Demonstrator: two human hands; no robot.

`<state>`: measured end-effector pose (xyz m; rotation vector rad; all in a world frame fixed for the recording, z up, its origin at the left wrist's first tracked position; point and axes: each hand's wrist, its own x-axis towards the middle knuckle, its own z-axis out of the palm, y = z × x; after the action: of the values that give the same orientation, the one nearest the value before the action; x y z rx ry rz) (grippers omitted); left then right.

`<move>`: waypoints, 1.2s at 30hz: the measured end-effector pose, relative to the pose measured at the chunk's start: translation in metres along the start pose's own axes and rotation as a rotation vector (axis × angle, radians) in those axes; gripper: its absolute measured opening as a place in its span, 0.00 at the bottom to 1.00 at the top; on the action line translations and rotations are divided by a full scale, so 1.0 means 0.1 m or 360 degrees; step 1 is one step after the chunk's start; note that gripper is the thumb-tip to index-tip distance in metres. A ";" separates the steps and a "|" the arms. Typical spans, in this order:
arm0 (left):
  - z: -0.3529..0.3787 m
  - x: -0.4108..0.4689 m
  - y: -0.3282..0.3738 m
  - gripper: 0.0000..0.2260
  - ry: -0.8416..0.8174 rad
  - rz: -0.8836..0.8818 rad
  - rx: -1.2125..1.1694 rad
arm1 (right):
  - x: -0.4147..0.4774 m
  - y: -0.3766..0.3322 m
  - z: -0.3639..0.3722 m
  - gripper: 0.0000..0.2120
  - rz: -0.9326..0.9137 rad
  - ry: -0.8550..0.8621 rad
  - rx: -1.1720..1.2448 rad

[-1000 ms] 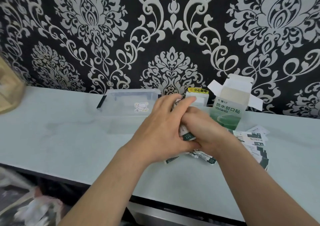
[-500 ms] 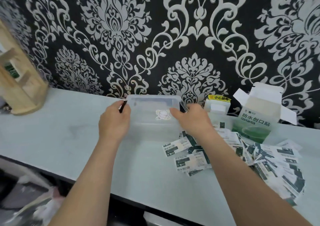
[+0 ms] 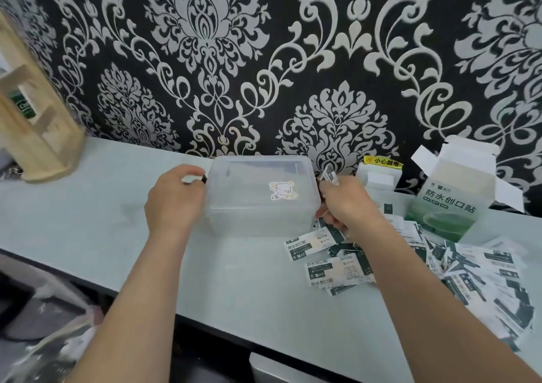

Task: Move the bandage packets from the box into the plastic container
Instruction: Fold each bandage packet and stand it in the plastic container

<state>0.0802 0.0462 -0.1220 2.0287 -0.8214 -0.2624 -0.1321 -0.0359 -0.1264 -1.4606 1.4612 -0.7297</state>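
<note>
Two bare forearms are seen reaching up from the bottom edge of the frame over a pale table (image 3: 123, 236). At lower right, loose bandage packets (image 3: 337, 271) are strewn across the tabletop in a band running from the centre to the right edge, some overlapping, all outside the plastic container (image 3: 258, 221).

At mid-frame, the clear container is gripped at both ends. The left hand (image 3: 176, 203) is curled against its left end, with thumb and fingers closed around a dark clip there. The right hand (image 3: 349, 203) is curled against the right end; a small printed slip is seen jutting above its fingers, though whether it is pinched cannot be told. The lid (image 3: 249, 174) is seated on the container and is marked by a pale sticker (image 3: 281, 190).

Behind the packets, at right, the green-and-white box (image 3: 451, 195) is stood upright with its top flaps open. A small white carton (image 3: 379, 174) with a yellow label is set between box and container. A wooden rack (image 3: 38, 124) is placed at upper left, and black-and-silver damask wallpaper (image 3: 205, 45) is spread behind.
</note>
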 end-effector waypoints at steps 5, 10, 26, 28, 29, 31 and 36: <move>-0.07 -0.07 0.04 0.10 -0.0022 0.0066 0.0194 | 0.01 0.06 0.01 0.14 -0.0316 0.0324 -0.0241; -0.05 -0.16 0.10 0.16 0.0036 0.0375 0.0552 | 0.01 0.06 0.04 0.11 -0.0470 0.0441 -0.0407; -0.18 -0.16 0.24 0.06 -0.0020 -0.0172 -0.1124 | 0.04 0.12 0.03 0.04 -0.0153 0.0052 0.0173; -0.22 -0.09 0.20 0.04 0.0086 -0.0248 -0.1405 | 0.06 0.13 0.04 0.04 -0.0170 0.0089 0.0132; -0.23 -0.07 0.17 0.03 0.0166 -0.0246 -0.1507 | 0.07 0.13 0.05 0.04 -0.0180 0.0099 0.0118; -0.24 -0.01 0.05 0.03 0.0348 -0.0142 -0.1472 | 0.07 0.14 0.04 0.04 -0.0203 0.0112 0.0104; -0.22 0.12 -0.35 0.07 0.0339 0.0197 0.0254 | 0.07 0.13 0.04 0.04 -0.0199 0.0133 0.0045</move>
<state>0.1155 0.0668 -0.1364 2.0995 -0.8515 0.0909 -0.1336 -0.0405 -0.1406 -1.5259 1.4255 -0.8942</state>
